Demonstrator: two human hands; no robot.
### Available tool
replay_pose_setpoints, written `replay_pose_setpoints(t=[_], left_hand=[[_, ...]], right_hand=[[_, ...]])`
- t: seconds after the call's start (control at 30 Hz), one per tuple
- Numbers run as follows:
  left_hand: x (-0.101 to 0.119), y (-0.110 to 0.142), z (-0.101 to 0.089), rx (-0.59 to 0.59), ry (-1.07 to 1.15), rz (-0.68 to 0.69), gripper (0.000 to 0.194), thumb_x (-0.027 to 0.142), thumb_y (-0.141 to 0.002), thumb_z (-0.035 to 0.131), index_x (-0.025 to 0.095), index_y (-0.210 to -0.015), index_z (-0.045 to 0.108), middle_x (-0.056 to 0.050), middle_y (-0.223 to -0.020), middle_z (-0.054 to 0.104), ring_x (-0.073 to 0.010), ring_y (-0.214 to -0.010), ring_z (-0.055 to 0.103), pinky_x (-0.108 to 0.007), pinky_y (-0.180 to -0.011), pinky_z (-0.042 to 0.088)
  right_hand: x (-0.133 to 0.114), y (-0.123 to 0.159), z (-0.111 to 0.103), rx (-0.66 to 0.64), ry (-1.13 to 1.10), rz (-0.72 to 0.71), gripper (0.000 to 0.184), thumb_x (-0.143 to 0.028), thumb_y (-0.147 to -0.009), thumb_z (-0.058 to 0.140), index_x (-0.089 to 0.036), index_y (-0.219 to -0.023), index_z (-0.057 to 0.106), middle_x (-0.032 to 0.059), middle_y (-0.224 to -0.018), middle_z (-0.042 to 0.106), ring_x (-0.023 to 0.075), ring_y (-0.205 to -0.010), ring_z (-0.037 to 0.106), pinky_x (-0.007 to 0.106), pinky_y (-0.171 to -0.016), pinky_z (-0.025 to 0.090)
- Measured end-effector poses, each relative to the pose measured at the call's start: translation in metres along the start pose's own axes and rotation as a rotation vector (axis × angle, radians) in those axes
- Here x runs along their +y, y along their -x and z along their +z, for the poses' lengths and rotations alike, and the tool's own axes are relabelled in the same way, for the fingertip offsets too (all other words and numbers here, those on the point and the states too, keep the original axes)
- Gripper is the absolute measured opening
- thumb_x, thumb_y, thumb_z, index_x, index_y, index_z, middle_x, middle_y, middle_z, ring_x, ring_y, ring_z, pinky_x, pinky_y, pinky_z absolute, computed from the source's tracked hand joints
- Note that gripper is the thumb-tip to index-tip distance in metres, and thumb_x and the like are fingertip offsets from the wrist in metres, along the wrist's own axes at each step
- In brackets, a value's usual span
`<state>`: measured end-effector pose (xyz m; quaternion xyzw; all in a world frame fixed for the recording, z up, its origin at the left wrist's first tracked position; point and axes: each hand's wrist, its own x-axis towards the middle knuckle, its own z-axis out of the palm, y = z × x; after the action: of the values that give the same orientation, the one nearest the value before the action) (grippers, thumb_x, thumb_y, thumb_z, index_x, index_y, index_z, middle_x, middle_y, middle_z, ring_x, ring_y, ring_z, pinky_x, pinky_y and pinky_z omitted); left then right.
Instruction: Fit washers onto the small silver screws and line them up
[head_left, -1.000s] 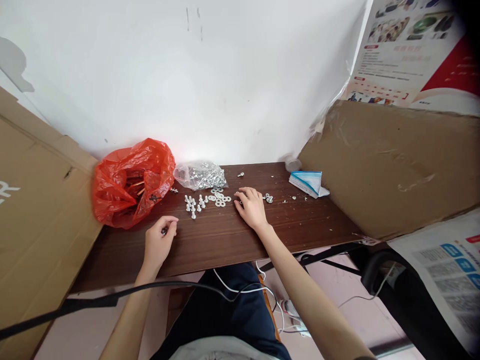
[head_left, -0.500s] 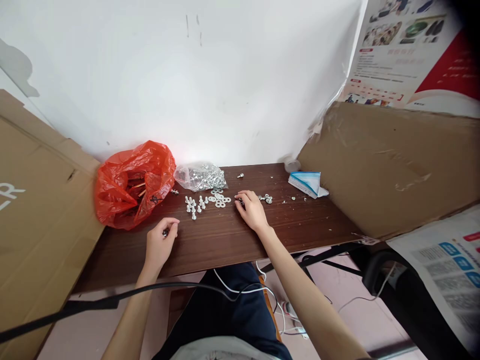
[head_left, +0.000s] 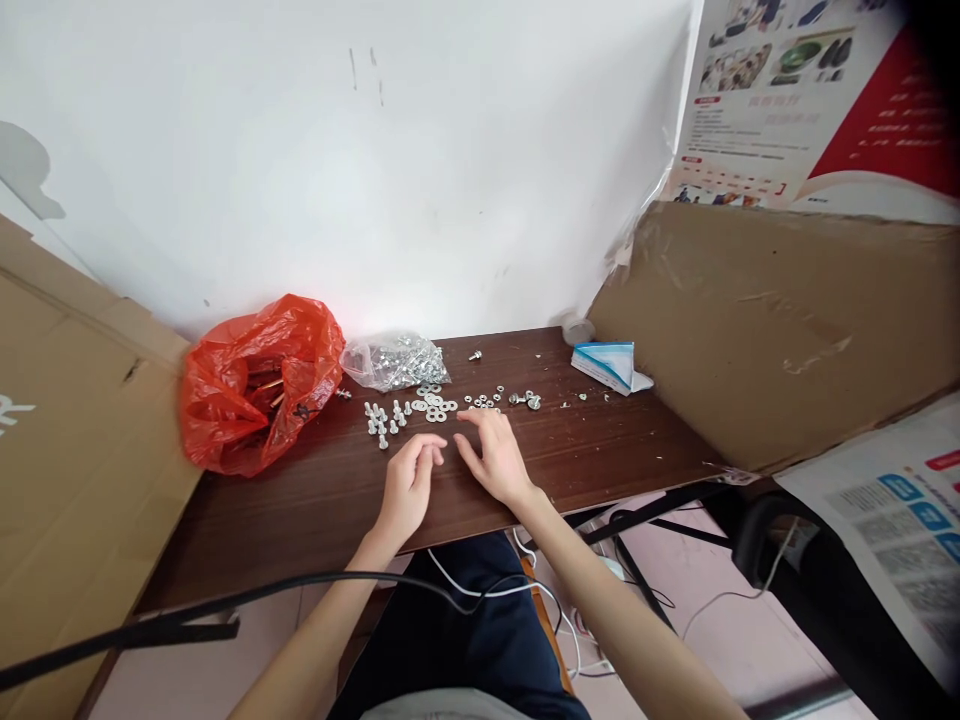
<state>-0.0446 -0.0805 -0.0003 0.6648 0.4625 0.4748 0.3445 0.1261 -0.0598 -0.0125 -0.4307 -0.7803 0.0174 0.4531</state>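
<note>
My left hand [head_left: 409, 485] rests on the dark wooden table [head_left: 600, 450] with its fingers curled together; what they hold is hidden. My right hand [head_left: 491, 455] lies close beside it, fingertips bent down, thumb pointing toward the left hand. Just beyond the hands are several upright silver bolts [head_left: 381, 420], a small heap of washers [head_left: 433, 404] and scattered nuts [head_left: 487, 399]. A clear bag of silver hardware [head_left: 394, 360] lies behind them.
A red plastic bag [head_left: 255, 385] sits at the table's left end. A blue-and-white packet [head_left: 611, 364] and a lone bolt [head_left: 475, 355] lie near the back. Cardboard sheets [head_left: 780, 320] flank the table. A black cable [head_left: 225, 600] runs along the front edge.
My left hand has slid right toward the middle of the table. My right hand has drawn back from the nuts toward me, so the two hands now sit side by side.
</note>
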Motion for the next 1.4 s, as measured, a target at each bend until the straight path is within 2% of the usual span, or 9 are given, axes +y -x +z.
replay_pose_setpoints(t=[0.07,0.13,0.27,0.47,0.63,0.83,0.9,1.13,1.4], left_hand=[[0.004,-0.017,0.020,0.071,0.219,-0.094,0.023,0.035,-0.090,0.048,0.017,-0.095,0.061,-0.004,-0.083,0.060,-0.0133,-0.070,0.051,-0.025,-0.067,0.042],[0.010,-0.037,0.034,0.216,0.390,-0.143,0.019,0.033,-0.087,0.052,0.017,-0.092,0.061,-0.003,-0.084,0.059,-0.0125,-0.070,0.050,-0.024,-0.066,0.041],[0.024,-0.074,0.045,0.318,0.676,-0.225,0.009,0.023,-0.085,0.053,0.018,-0.089,0.060,-0.002,-0.087,0.058,-0.0119,-0.080,0.053,-0.023,-0.072,0.042],[0.027,-0.108,0.041,0.197,0.852,-0.259,0.012,0.020,-0.083,0.057,0.018,-0.095,0.056,-0.004,-0.103,0.060,-0.0139,-0.102,0.057,-0.028,-0.092,0.042],[0.025,-0.120,0.038,0.189,0.893,-0.236,0.021,0.023,-0.084,0.055,0.019,-0.105,0.053,-0.008,-0.123,0.058,-0.0170,-0.122,0.052,-0.032,-0.105,0.039],[0.018,-0.106,0.031,0.060,0.836,-0.177,0.031,0.021,-0.086,0.051,0.023,-0.117,0.047,-0.009,-0.141,0.051,-0.0175,-0.133,0.046,-0.037,-0.111,0.037],[0.011,-0.100,0.027,0.066,0.752,-0.140,0.031,0.023,-0.088,0.051,0.024,-0.119,0.047,-0.009,-0.140,0.052,-0.0184,-0.132,0.048,-0.039,-0.111,0.038],[-0.011,-0.090,0.011,0.193,0.119,0.173,0.017,0.023,-0.087,0.058,0.019,-0.102,0.062,-0.008,-0.109,0.060,-0.0176,-0.102,0.063,-0.033,-0.092,0.053],[-0.019,-0.086,0.016,0.193,0.028,0.179,0.022,0.024,-0.086,0.061,0.019,-0.107,0.062,-0.006,-0.099,0.065,-0.0148,-0.089,0.066,-0.028,-0.080,0.057]], right_hand=[[0.006,-0.009,0.005,0.004,-0.028,-0.111,0.028,-0.032,-0.096,0.045,-0.017,-0.120,0.051,0.0142,-0.115,0.062,0.0256,-0.110,0.056,0.043,-0.093,0.044],[0.013,-0.017,0.010,0.010,-0.040,-0.185,0.029,-0.034,-0.097,0.044,-0.017,-0.119,0.051,0.0148,-0.115,0.061,0.0257,-0.110,0.055,0.043,-0.092,0.045],[0.027,-0.036,0.019,0.035,-0.013,-0.192,0.028,-0.032,-0.097,0.044,-0.016,-0.118,0.052,0.0157,-0.113,0.060,0.0259,-0.105,0.055,0.041,-0.086,0.047],[0.046,-0.069,0.036,0.076,-0.020,-0.125,0.025,-0.028,-0.099,0.040,-0.017,-0.113,0.057,0.0128,-0.104,0.057,0.0225,-0.096,0.056,0.037,-0.082,0.049],[0.055,-0.088,0.049,0.157,-0.074,-0.082,0.021,-0.028,-0.098,0.041,-0.019,-0.108,0.057,0.0123,-0.110,0.054,0.0213,-0.101,0.053,0.036,-0.085,0.049],[0.052,-0.084,0.048,0.222,-0.137,-0.079,0.013,-0.024,-0.096,0.046,-0.020,-0.098,0.058,0.0103,-0.110,0.053,0.0215,-0.104,0.052,0.040,-0.089,0.047],[0.048,-0.079,0.045,0.238,-0.178,-0.045,0.012,-0.023,-0.096,0.046,-0.020,-0.096,0.057,0.0096,-0.107,0.054,0.0212,-0.103,0.052,0.040,-0.089,0.046],[0.046,-0.076,0.039,0.224,-0.312,0.072,0.017,-0.024,-0.098,0.042,-0.020,-0.087,0.054,0.0064,-0.091,0.058,0.0183,-0.089,0.055,0.035,-0.081,0.046],[0.042,-0.076,0.035,0.085,-0.403,0.073,0.020,-0.027,-0.097,0.044,-0.019,-0.083,0.056,0.0023,-0.077,0.060,0.0144,-0.071,0.055,0.027,-0.067,0.042]])
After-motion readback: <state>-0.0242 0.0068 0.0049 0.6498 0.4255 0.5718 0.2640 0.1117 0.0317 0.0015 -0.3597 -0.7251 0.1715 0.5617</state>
